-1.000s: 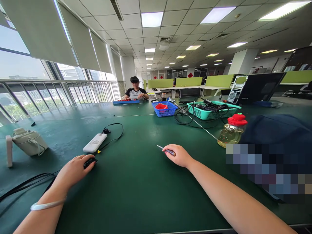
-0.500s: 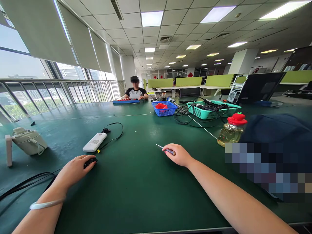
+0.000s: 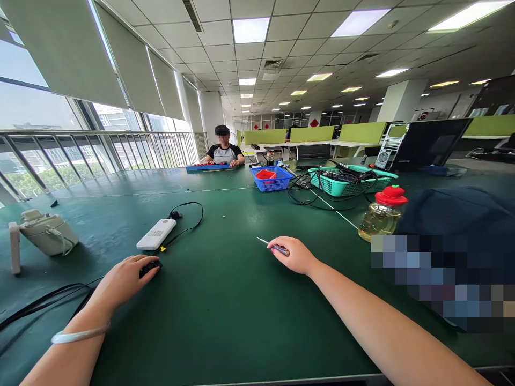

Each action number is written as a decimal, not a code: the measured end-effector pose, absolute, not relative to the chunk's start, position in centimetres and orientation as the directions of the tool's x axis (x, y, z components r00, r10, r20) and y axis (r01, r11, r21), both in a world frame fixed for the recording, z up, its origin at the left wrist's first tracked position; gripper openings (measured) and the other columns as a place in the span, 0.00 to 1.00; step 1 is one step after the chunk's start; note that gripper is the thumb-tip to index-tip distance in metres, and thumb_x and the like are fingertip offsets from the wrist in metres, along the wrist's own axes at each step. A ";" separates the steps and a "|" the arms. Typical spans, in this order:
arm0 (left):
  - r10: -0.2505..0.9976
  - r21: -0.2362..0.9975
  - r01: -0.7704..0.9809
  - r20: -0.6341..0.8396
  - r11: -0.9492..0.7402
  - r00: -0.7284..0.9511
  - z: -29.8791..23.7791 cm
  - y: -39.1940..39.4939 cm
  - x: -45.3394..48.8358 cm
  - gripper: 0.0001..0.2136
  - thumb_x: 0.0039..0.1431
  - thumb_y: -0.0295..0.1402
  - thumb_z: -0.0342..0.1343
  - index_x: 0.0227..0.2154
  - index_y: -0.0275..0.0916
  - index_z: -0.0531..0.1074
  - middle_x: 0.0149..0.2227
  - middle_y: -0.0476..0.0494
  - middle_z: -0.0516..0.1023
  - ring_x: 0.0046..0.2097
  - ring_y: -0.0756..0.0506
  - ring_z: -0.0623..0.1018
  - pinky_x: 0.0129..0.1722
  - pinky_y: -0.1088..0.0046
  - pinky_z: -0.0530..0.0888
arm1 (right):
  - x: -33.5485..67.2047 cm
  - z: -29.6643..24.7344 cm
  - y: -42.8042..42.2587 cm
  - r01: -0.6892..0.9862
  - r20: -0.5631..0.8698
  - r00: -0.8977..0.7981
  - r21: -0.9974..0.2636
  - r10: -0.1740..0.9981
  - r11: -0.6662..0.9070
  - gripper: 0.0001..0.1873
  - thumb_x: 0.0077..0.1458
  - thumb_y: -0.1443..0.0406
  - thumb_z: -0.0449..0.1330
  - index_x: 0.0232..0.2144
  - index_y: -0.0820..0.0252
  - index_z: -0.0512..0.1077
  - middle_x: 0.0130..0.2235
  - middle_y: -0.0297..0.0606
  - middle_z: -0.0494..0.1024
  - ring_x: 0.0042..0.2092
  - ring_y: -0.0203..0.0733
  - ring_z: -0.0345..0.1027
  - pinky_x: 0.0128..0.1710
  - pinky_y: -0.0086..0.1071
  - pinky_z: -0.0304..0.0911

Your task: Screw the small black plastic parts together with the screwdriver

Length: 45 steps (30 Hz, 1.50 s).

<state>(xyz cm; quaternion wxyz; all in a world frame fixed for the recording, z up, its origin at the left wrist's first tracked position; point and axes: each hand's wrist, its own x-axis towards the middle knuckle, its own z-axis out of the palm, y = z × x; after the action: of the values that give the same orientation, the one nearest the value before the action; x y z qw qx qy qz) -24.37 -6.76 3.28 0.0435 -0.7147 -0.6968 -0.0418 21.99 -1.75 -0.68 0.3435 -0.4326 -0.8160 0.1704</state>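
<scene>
My left hand (image 3: 124, 279) rests on the green tabletop (image 3: 225, 321), closed around a small black object (image 3: 149, 267) that it mostly covers. Black cables (image 3: 52, 297) run along the table behind this hand. In my right hand (image 3: 295, 254) is a slim pointed tool (image 3: 280, 249), its thin silvery tip directed left and its dark handle between thumb and fingers; its exact kind is unclear. Just beyond my left hand lies a white power bank (image 3: 156, 234) with a short black cable (image 3: 197, 203) beside it.
At left stands a pale bag-like case (image 3: 50, 233). A red-lidded bottle (image 3: 380, 217) and a dark blue cloth item (image 3: 462, 220) are at right. Farther back are a blue basket (image 3: 269, 185) and a teal basket (image 3: 341, 187) with cables. A person (image 3: 223, 153) sits across the table.
My left hand has shifted very slightly to the right with the black object. My right hand and the pointed tool stay almost in place. The person opposite moved a hand slightly.
</scene>
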 end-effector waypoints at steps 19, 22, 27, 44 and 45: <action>0.983 -0.041 0.999 0.181 0.011 -0.003 3.5 -7.0 -24.8 0.29 0.58 0.53 0.42 0.48 0.40 0.79 0.40 0.33 0.82 0.45 0.32 0.79 0.48 0.55 0.72 | 21.9 -0.6 -1.8 0.586 0.442 -0.391 -0.557 0.807 0.588 0.11 0.56 0.67 0.56 0.37 0.53 0.77 0.40 0.36 0.81 0.38 0.42 0.74 0.39 0.35 0.67; 0.983 0.000 0.999 0.182 0.038 -0.037 3.7 -7.2 -24.7 0.29 0.57 0.55 0.44 0.48 0.41 0.79 0.39 0.34 0.81 0.43 0.33 0.79 0.45 0.58 0.74 | 21.9 -0.7 -1.8 0.583 0.436 -0.392 -0.563 0.810 0.585 0.11 0.56 0.67 0.56 0.37 0.53 0.77 0.40 0.36 0.81 0.38 0.42 0.74 0.39 0.35 0.67; 0.987 0.063 0.997 0.148 0.050 -0.059 4.1 -7.3 -24.5 0.29 0.54 0.57 0.47 0.47 0.43 0.79 0.41 0.35 0.81 0.44 0.33 0.79 0.44 0.58 0.74 | 21.9 -0.6 -1.9 0.585 0.426 -0.392 -0.569 0.815 0.579 0.10 0.56 0.67 0.56 0.38 0.53 0.77 0.40 0.36 0.81 0.39 0.43 0.74 0.40 0.36 0.67; 0.993 0.080 0.993 0.073 0.082 -0.088 3.8 -7.0 -25.1 0.28 0.53 0.57 0.50 0.48 0.44 0.78 0.44 0.36 0.81 0.44 0.33 0.79 0.41 0.60 0.74 | 22.0 -0.6 -1.9 0.590 0.425 -0.393 -0.564 0.815 0.579 0.11 0.56 0.67 0.56 0.38 0.53 0.77 0.40 0.36 0.81 0.38 0.42 0.74 0.39 0.35 0.67; 0.992 0.074 0.994 0.088 0.082 -0.088 3.9 -7.1 -25.1 0.28 0.54 0.56 0.49 0.48 0.44 0.78 0.45 0.36 0.81 0.45 0.33 0.79 0.42 0.60 0.74 | 22.0 -0.6 -1.9 0.590 0.426 -0.395 -0.562 0.814 0.580 0.11 0.56 0.67 0.56 0.38 0.53 0.77 0.40 0.36 0.81 0.38 0.42 0.74 0.39 0.35 0.67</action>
<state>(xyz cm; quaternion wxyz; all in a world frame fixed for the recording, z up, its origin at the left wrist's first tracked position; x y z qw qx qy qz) -25.07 -7.13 3.89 0.0077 -0.6753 -0.7353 -0.0571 22.02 -1.86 -0.63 0.3450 -0.4284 -0.8192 0.1623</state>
